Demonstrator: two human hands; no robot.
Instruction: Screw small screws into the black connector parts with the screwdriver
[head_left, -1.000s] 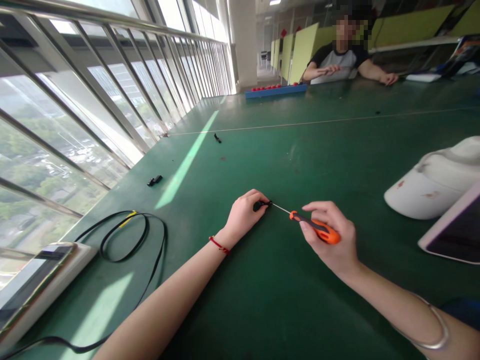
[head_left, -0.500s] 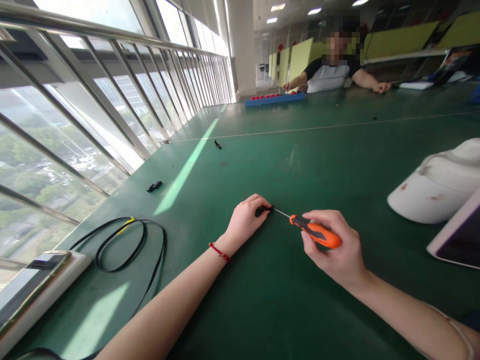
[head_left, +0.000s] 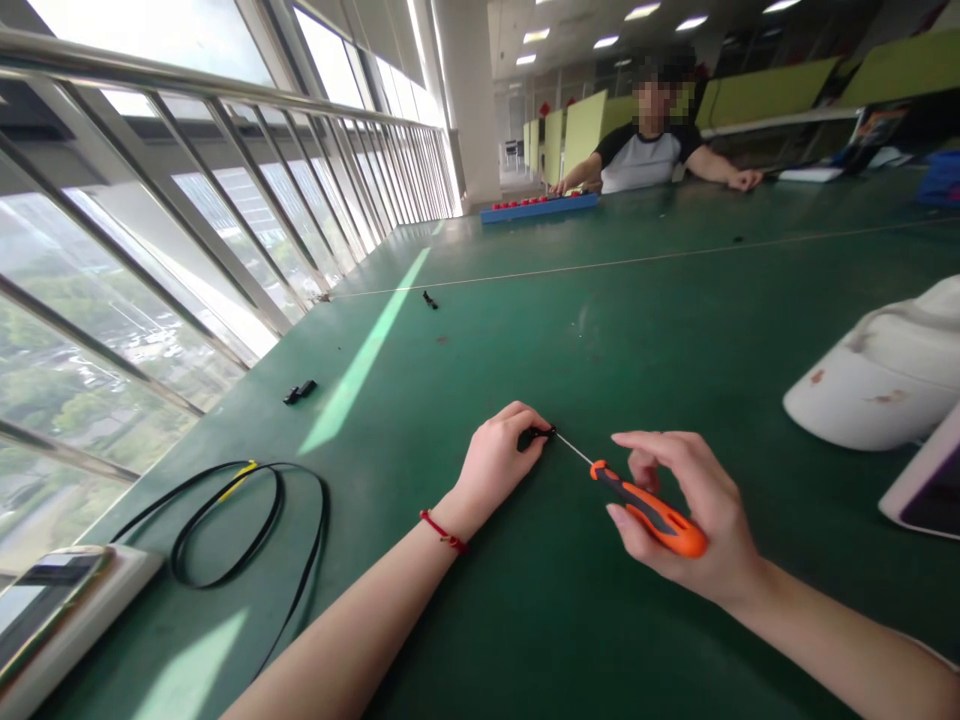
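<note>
Slanting away from the right hand (head_left: 720, 535) toward the left hand (head_left: 499, 460), an orange-and-black screwdriver (head_left: 652, 515) crossed the gap above the green table (head_left: 555, 620).

Its long axis ran from the handle's butt by the right palm, forward and leftward, to the thin shaft's tip at a small black part (head_left: 538, 433); the right fingers and thumb curved loosely around the handle, how firmly I could not tell, while the left fingers pinched the part, hiding much of it and leaving the tip's seating too small to make out; the left edge cut off a phone (head_left: 60, 590), the left forearm hid an end of the black cable (head_left: 324, 500), the right edge cropped a white container (head_left: 862, 390), and, farthest off, a person (head_left: 652, 165) sat with one hand blurred behind a blue strip (head_left: 540, 208).
</note>
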